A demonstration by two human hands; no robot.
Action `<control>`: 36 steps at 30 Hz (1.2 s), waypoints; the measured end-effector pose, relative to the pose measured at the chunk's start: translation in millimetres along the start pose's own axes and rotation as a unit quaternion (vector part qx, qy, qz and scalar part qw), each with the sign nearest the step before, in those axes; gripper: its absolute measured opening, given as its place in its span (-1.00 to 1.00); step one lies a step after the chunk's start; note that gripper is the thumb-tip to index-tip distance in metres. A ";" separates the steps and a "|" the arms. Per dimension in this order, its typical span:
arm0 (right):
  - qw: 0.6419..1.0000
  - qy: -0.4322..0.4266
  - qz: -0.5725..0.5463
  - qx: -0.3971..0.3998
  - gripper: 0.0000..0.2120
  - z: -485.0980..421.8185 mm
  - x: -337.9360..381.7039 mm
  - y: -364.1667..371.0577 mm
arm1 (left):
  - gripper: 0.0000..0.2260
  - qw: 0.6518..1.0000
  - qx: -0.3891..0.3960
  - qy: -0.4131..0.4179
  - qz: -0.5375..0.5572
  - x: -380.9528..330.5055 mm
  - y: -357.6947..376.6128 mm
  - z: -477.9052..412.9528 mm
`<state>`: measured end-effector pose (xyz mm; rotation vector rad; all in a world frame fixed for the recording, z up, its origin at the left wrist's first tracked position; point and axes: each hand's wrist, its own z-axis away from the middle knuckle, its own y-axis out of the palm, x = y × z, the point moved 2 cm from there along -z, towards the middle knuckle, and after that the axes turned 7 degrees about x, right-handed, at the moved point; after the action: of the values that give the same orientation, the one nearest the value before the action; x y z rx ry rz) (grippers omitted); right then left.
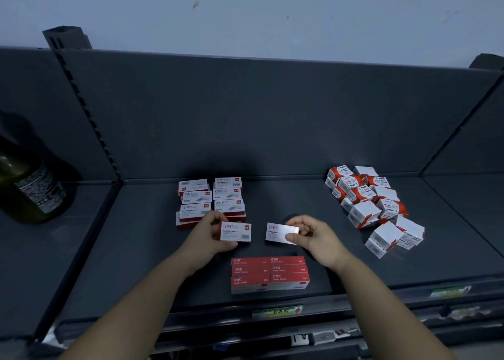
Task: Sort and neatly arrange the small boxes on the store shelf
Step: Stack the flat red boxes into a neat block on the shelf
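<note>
"24/6" — stacked boxes [194, 196], "订书钉" — held boxes [236, 232]

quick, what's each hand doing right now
Left hand: holds a staple box.
Right hand: holds another staple box.

Both forearms reach forward, hands side by side.
The left hand [208, 238] pinches a staple box [236, 232]; the right hand [316, 241] pinches a second staple box [278, 232], thumb on its face.
</note>
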<state>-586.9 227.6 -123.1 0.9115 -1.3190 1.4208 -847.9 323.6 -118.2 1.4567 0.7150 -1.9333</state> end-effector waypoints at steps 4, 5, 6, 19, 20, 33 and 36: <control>1.000 0.017 -0.003 0.001 -0.82 -1.9 3.4 2.1 | -0.61 0.996 0.009 0.003 -0.093 -1.5 5.0 -3.1; 1.000 0.022 -0.004 0.002 -0.83 -2.6 4.5 3.0 | -0.61 0.995 0.008 0.005 -0.104 -2.0 5.8 -3.4; 1.000 0.026 -0.003 0.003 -0.84 -3.5 5.8 4.1 | -0.61 0.994 0.005 0.008 -0.110 -2.3 6.2 -3.1; 0.999 0.032 -0.006 0.016 -0.83 -4.4 6.4 10.9 | -0.60 0.990 0.005 0.051 -0.133 0.8 11.5 -1.3; 0.999 0.030 -0.008 0.018 -0.83 -4.3 6.6 10.9 | -0.59 0.989 0.004 0.050 -0.138 0.9 11.8 -1.1; 0.999 -0.005 -0.011 -0.048 -0.73 9.4 7.5 5.3 | -0.69 0.998 0.052 0.036 0.017 -9.4 14.4 8.3; 1.000 0.004 -0.011 -0.027 -0.75 11.3 7.9 6.1 | -0.63 0.995 0.099 0.011 0.012 -13.3 15.5 11.4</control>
<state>-595.7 218.0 -115.7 0.8810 -1.3307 1.3639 -840.9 306.9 -103.4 1.6000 0.5253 -2.0196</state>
